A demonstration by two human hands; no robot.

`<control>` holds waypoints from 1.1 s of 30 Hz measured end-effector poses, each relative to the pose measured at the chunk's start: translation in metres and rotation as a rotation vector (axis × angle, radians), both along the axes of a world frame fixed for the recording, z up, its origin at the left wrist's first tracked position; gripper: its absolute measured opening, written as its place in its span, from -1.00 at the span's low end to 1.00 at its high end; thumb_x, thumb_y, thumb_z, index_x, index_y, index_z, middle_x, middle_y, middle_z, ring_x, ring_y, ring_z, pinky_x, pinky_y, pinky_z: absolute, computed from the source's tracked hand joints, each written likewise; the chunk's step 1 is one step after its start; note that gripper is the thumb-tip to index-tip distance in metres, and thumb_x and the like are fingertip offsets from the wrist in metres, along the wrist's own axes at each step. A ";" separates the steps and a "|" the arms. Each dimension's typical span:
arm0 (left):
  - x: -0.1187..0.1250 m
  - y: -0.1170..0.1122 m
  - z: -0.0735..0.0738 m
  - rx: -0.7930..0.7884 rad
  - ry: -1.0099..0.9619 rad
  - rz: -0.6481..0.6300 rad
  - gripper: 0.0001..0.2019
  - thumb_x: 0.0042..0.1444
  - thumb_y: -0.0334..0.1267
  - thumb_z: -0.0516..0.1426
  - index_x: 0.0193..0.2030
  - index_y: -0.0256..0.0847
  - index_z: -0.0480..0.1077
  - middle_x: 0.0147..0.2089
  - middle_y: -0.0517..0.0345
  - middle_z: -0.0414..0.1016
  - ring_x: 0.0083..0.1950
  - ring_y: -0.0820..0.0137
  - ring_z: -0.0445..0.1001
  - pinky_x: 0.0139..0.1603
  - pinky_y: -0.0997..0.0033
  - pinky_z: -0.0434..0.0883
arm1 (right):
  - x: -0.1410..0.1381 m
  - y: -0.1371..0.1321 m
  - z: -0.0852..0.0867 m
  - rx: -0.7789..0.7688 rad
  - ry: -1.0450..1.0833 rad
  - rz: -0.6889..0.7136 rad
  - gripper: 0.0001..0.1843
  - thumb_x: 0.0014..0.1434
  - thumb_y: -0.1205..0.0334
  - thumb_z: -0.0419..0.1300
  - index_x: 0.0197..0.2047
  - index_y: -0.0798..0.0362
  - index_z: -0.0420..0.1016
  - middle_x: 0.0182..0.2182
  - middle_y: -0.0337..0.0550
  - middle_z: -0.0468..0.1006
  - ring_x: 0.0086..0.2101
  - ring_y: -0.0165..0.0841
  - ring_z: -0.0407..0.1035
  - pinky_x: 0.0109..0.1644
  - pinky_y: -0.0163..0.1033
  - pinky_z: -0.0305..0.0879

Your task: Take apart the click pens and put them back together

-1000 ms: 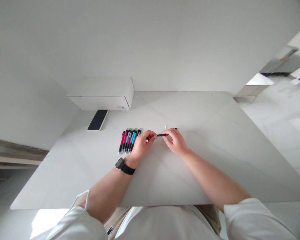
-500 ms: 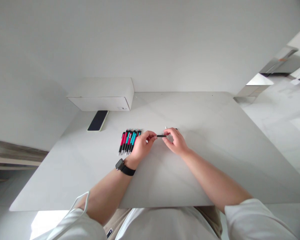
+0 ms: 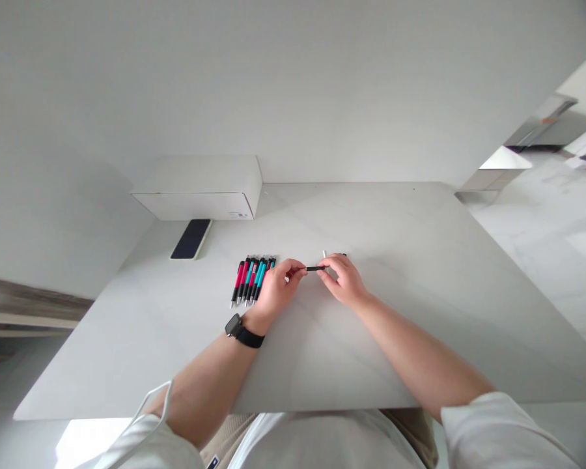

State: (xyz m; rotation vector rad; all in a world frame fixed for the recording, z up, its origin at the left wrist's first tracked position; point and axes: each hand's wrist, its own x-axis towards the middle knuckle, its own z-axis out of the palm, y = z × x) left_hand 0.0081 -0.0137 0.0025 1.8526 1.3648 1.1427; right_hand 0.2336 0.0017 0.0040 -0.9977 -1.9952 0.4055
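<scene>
Between my two hands is a short black pen barrel (image 3: 315, 268), held level a little above the table. My left hand (image 3: 279, 286) pinches its left end with thumb and fingertips. At the other end, the thumb and fingers of my right hand (image 3: 344, 280) close on the barrel. Several red, teal and black click pens (image 3: 252, 280) lie side by side just left of my left hand, which partly covers the row. Behind my right hand a thin white piece (image 3: 325, 254) and a small black piece (image 3: 344, 255) peek out, mostly hidden.
A long white box (image 3: 200, 189) sits at the back left of the white table (image 3: 420, 312), against the wall. In front of it lies a phone (image 3: 192, 239) with a dark screen. A black watch (image 3: 244, 331) is on my left wrist.
My right fingers have drawn closer together around the right end of the black pen barrel. My left hand keeps its pinch, and the view has tipped slightly.
</scene>
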 end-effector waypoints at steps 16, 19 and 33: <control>0.000 0.001 0.009 0.155 0.199 -0.052 -0.90 0.36 -0.22 0.19 -0.06 -0.09 0.54 -0.12 0.06 0.62 -0.03 0.21 0.55 0.10 0.13 0.48 | 0.003 0.008 -0.007 0.023 -0.107 -0.065 -0.75 0.37 0.18 0.28 0.10 -0.14 0.55 -0.09 -0.08 0.63 -0.02 -0.11 0.47 0.14 0.08 0.36; -0.001 0.002 0.006 0.125 0.162 0.025 -0.88 0.39 -0.24 0.15 -0.03 -0.10 0.51 -0.08 0.05 0.63 -0.02 0.22 0.56 0.08 0.15 0.48 | 0.007 0.013 -0.012 0.024 -0.167 -0.204 -0.71 0.34 0.19 0.31 0.13 -0.13 0.58 -0.03 -0.02 0.60 0.03 -0.06 0.43 0.16 0.13 0.31; 0.000 0.000 0.002 0.071 0.143 0.040 -0.87 0.40 -0.20 0.14 0.00 -0.08 0.46 -0.04 0.06 0.63 0.03 0.23 0.58 0.07 0.21 0.49 | 0.000 0.018 -0.018 -0.030 -0.325 -0.226 -0.89 0.22 0.16 0.44 -0.15 -0.15 0.70 0.06 -0.07 0.56 0.11 -0.04 0.36 0.18 0.16 0.25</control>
